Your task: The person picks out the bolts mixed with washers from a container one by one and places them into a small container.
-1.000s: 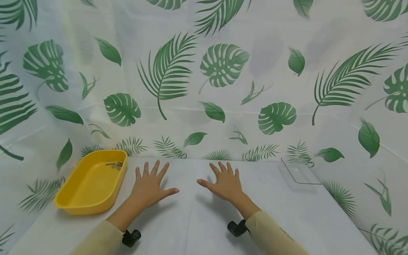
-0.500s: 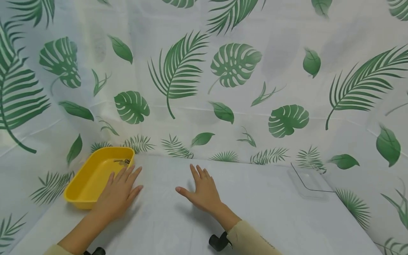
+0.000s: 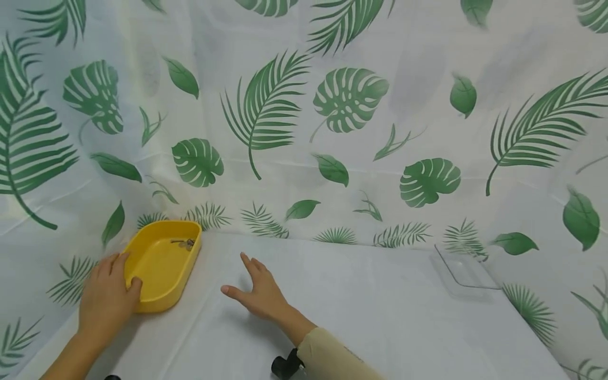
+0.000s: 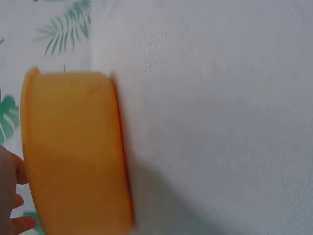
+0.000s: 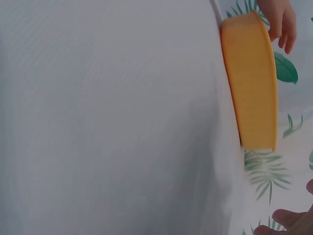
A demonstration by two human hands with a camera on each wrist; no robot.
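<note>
At the left of the table lies a yellow tray (image 3: 159,266) with raised sides, which also shows side-on in both wrist views. My left hand (image 3: 105,293) is over the tray's near left corner, its loosely bent fingers and thumb spread at the rim. In the left wrist view, fingers (image 4: 18,170) show just beyond the rim. Inside the tray's far right corner are small metal items (image 3: 185,243), one of them thin and long. My right hand (image 3: 258,293) hovers over the white tabletop to the right of the tray, fingers extended, thumb apart, holding nothing.
A clear plastic container (image 3: 467,269) stands near the table's right edge. Behind the white tabletop (image 3: 380,311) hangs a leaf-patterned sheet (image 3: 361,206), which also runs along both sides. A black wrist camera (image 3: 286,365) sits at my right sleeve.
My left hand has moved left, from between the tray and the table's middle, across the tray to its left corner. My right hand has shifted left toward the tray. The view has turned slightly left.
</note>
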